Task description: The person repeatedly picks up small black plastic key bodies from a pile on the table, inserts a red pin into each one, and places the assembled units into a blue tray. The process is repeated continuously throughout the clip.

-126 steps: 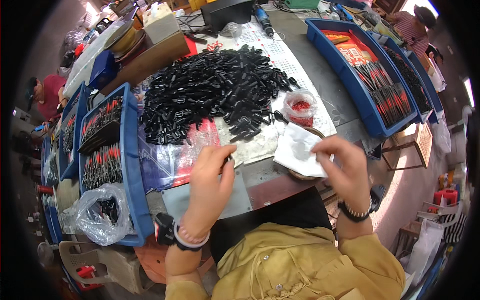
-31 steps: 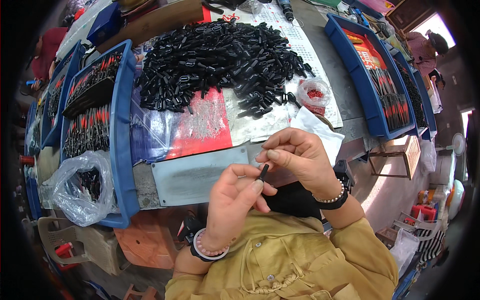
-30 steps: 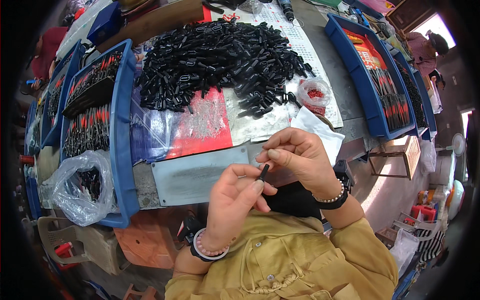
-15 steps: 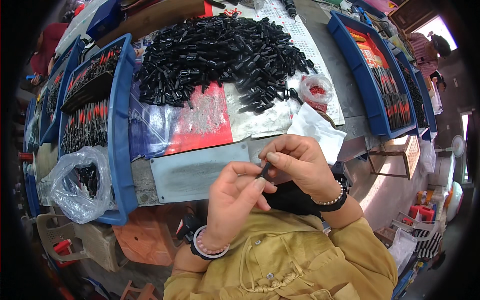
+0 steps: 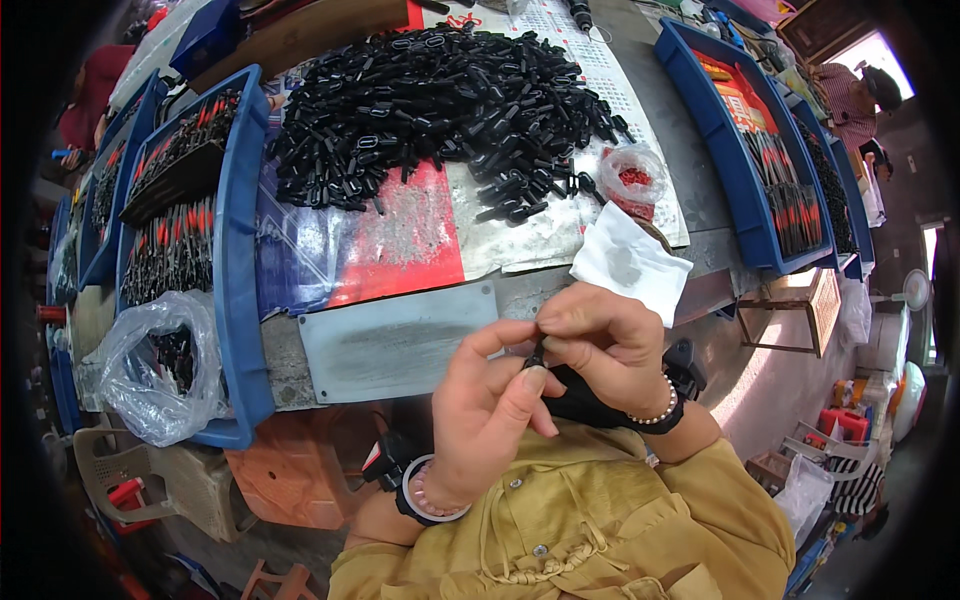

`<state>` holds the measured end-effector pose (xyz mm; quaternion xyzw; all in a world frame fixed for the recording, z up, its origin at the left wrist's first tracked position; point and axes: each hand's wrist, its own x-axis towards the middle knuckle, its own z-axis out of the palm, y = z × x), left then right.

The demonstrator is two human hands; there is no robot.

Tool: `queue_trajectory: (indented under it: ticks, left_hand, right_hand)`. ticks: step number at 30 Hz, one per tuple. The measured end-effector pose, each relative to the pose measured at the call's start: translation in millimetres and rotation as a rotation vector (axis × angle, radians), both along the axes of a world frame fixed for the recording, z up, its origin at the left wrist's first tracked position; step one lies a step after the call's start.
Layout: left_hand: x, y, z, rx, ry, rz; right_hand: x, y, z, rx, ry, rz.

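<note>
- To the far left of the hands, a crumpled clear plastic bag (image 5: pixel 185 415) with dark contents sits at the near end of a blue plastic tray (image 5: pixel 238 250), which holds rows of black pieces with red-orange parts.
- Just left of the hands and beyond them, a flat grey plate (image 5: pixel 385 345) lies along the near edge of the table.
- Farther beyond the hands, a large heap of black plastic parts (image 5: pixel 430 110) covers printed sheets.
- The person's left hand (image 5: pixel 490 400) pinches a small black piece (image 5: pixel 537 352) between thumb and fingers, in front of the body.
- The right hand (image 5: pixel 605 340) has thumb and fingertips drawn together at that piece's upper end; whether they grip it cannot be told.
- Just beyond the right hand lies a creased white sheet (image 5: pixel 632 260); past it stands a clear bag of red bits (image 5: pixel 633 178).
- Well to the right of the hands, another blue tray (image 5: pixel 722 165) holds dark, red-marked pieces.
</note>
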<state>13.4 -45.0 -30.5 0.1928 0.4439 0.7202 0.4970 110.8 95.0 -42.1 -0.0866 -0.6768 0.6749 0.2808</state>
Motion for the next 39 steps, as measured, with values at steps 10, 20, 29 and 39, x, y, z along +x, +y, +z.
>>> queue_trajectory:
  ticks: [10, 20, 29, 39]
  left_hand:
    - [6, 5, 0, 0.061, 0.107, 0.019]
    - [8, 3, -2, 0.082, 0.069, 0.102]
    - [6, 0, -5, 0.093, 0.072, 0.102]
    - [6, -1, -4, 0.112, 0.022, 0.112]
  right_hand:
    - [0, -13, -5, 0.277, 0.115, -0.205]
    - [1, -7, 3, 0.291, 0.072, -0.120]
    - [0, -12, 13, 0.285, 0.017, -0.156]
    - [0, -8, 10, 0.180, 0.078, -0.015]
